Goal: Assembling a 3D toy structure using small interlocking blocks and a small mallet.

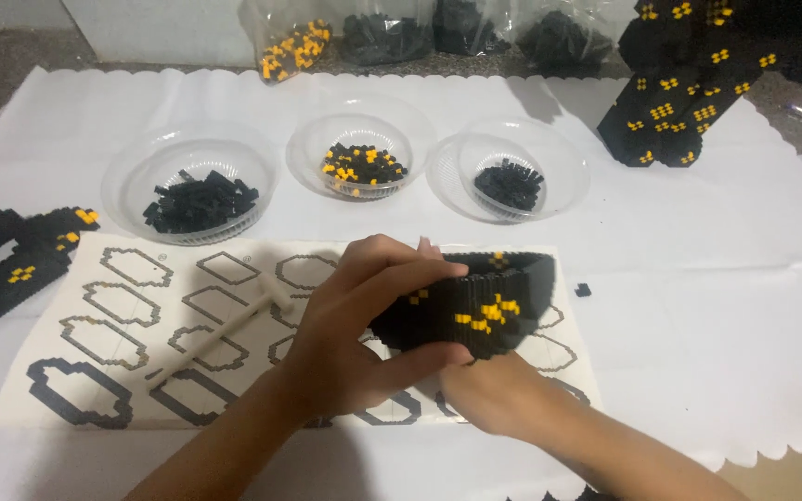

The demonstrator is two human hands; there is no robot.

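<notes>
Block model, black with yellow studs, curved and hollow, held above the pattern sheet: left hand clamps its near end, right hand cups it from beneath; probably light, rigid, apt to split at seams, best supported underneath.

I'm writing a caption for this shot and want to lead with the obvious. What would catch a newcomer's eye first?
First, the black brick-built piece with yellow spots at centre, gripped by the left hand from the front while the right hand supports it from beneath. Behind it, three clear bowls of small black and yellow bricks stand in a row on the white cloth. A sheet of outline diagrams lies under the hands.
</notes>
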